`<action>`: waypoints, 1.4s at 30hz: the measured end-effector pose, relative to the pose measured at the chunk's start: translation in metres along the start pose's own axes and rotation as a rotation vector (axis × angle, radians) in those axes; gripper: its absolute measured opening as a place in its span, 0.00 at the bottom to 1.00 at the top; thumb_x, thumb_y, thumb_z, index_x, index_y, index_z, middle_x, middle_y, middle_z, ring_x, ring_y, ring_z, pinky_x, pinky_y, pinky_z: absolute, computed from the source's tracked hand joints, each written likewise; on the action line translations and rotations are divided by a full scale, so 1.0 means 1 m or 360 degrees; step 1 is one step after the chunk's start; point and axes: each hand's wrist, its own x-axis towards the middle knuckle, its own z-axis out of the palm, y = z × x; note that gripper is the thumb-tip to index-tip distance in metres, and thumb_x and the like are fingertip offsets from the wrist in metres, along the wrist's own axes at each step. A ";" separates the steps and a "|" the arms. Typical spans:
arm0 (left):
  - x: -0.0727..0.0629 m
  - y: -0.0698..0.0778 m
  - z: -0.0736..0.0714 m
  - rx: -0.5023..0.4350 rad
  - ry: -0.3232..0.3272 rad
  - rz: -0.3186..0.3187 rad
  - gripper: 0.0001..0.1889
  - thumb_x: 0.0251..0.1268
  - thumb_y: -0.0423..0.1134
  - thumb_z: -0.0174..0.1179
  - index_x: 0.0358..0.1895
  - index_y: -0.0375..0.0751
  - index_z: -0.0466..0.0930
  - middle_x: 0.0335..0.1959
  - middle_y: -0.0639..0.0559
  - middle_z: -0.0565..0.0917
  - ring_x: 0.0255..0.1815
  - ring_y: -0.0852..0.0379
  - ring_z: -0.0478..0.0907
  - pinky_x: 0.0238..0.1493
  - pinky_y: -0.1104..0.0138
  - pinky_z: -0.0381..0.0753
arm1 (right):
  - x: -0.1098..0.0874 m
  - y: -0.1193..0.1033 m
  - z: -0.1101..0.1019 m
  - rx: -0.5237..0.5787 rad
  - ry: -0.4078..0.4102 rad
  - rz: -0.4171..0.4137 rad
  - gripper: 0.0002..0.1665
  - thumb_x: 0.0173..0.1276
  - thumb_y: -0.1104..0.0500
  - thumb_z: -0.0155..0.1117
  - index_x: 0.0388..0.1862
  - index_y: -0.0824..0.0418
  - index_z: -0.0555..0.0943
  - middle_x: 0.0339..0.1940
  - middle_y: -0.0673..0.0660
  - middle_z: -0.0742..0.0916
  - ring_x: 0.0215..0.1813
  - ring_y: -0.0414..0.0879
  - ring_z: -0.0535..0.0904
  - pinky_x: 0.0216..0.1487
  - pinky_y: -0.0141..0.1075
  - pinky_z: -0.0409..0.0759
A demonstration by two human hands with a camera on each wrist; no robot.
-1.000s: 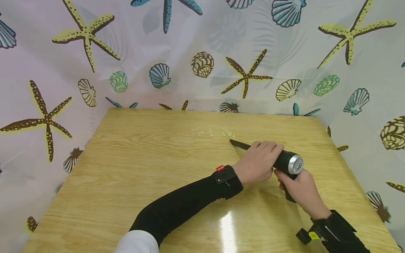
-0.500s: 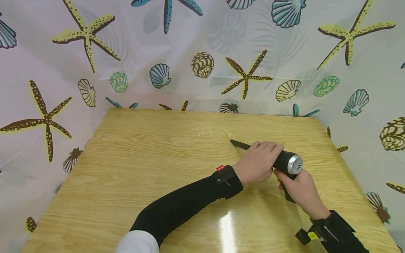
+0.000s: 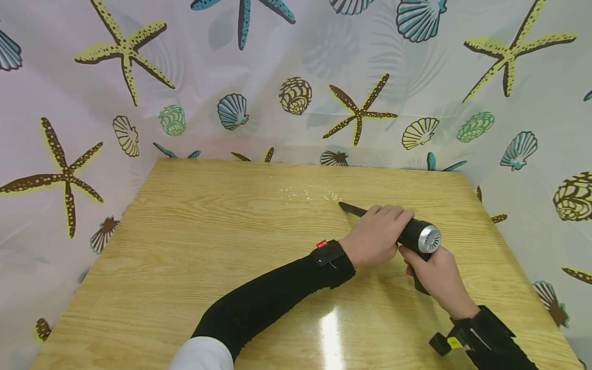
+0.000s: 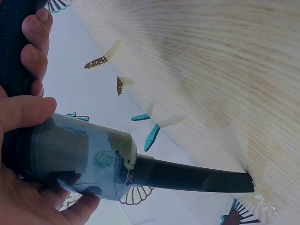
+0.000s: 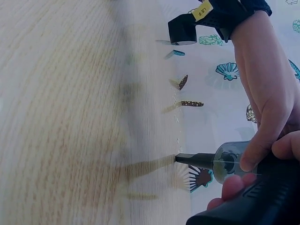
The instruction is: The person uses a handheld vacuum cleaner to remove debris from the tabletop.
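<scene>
Both hands hold a black handheld vacuum cleaner (image 3: 413,234) with a silver end cap, a clear dust cup (image 4: 84,157) and a narrow black nozzle (image 4: 201,177). My left hand (image 3: 376,236) grips the body around the dust cup, thumb on one side and fingers on the other. Below the motor end, my right hand (image 3: 439,275) wraps its fingers round the handle (image 5: 248,201). The nozzle slants down toward the table, its tip right beside the nearest of the small white crumbs (image 3: 332,195). More crumbs lie scattered to the left of the tip.
The wood-grain table (image 3: 185,246) spans the view, with a bright light reflection near its front. A white curtain (image 3: 273,61) printed with starfish and shells hangs behind and at both sides. A black wrist camera (image 3: 439,343) sticks out from the right wrist.
The nozzle tip has shifted slightly to the right and away from the person, closer to the right-hand crumbs. Both hands keep their grip on the vacuum cleaner.
</scene>
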 end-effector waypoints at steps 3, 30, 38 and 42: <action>0.001 -0.001 0.000 -0.0003 -0.0003 0.0003 0.25 0.66 0.39 0.56 0.67 0.48 0.68 0.58 0.55 0.77 0.63 0.57 0.74 0.64 0.62 0.74 | 0.000 0.000 0.000 0.0007 0.0006 0.0005 0.27 0.76 0.49 0.60 0.64 0.64 0.70 0.29 0.62 0.82 0.28 0.53 0.82 0.31 0.37 0.80; 0.005 -0.006 0.000 -0.0053 -0.0025 -0.0035 0.28 0.67 0.39 0.57 0.70 0.48 0.67 0.63 0.54 0.77 0.67 0.57 0.73 0.70 0.62 0.69 | 0.009 0.000 0.002 0.0014 -0.0002 0.0013 0.29 0.76 0.46 0.59 0.65 0.63 0.69 0.31 0.62 0.82 0.30 0.53 0.81 0.32 0.36 0.79; 0.006 -0.009 0.000 -0.0057 -0.0027 -0.0029 0.27 0.66 0.39 0.58 0.70 0.47 0.68 0.62 0.54 0.77 0.67 0.57 0.73 0.70 0.63 0.69 | 0.011 -0.004 0.002 0.0005 -0.0015 0.0030 0.30 0.76 0.46 0.59 0.65 0.64 0.69 0.31 0.63 0.82 0.31 0.55 0.82 0.32 0.36 0.80; 0.006 -0.010 0.002 -0.0061 -0.0012 -0.0030 0.26 0.66 0.38 0.58 0.69 0.47 0.68 0.61 0.54 0.78 0.66 0.57 0.74 0.70 0.63 0.70 | 0.013 -0.005 0.002 -0.0002 -0.0024 0.0046 0.32 0.76 0.45 0.59 0.66 0.65 0.68 0.34 0.64 0.81 0.32 0.56 0.83 0.33 0.36 0.81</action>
